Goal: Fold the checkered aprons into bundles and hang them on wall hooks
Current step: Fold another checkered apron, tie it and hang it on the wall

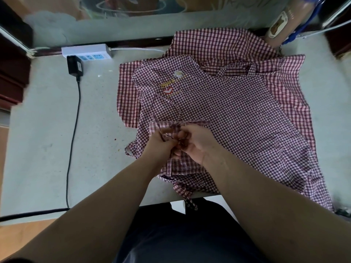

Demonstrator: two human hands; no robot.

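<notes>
Pinching apron tie (173, 128), left hand (161, 144) beside right hand (197, 144), aprons (237, 114) underneath

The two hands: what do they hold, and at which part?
Both the left hand and right hand pinch the thin tie strap of the top checkered apron.

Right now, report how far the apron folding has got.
Done: nothing is bundled yet; the top apron and the apron under it lie spread on the table. In hand: the left hand and right hand both pinch a tie strap at the top apron's near edge. Left: folding each into a bundle and hanging them; no wall hooks are in view.
</notes>
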